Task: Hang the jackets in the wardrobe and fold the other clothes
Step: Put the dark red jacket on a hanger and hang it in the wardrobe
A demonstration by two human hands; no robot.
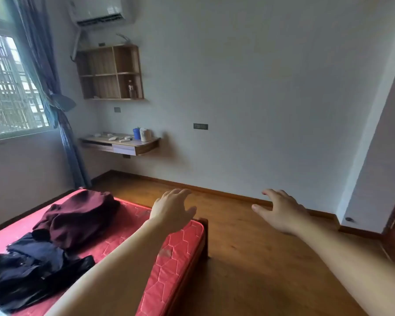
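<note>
Head view: left hand (171, 209) and right hand (281, 210) both extended, fingers spread, holding nothing. Crumpled maroon fabric garment (78, 220) and dark navy and black clothes (32, 270) lie heaped on red quilted mattress (180, 247).

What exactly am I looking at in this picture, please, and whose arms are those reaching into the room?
There is no machine here: a person wears one wide-angle camera on the head, so you see the room as they do. The two bare arms are theirs. The left hand and the right hand are stretched forward with relaxed fingers, and neither holds anything. On the left is a bed with a red mattress. On it lie a maroon garment and a pile of dark clothes, unfolded. On the far wall hang a wooden shelf and a small wall desk.
</note>
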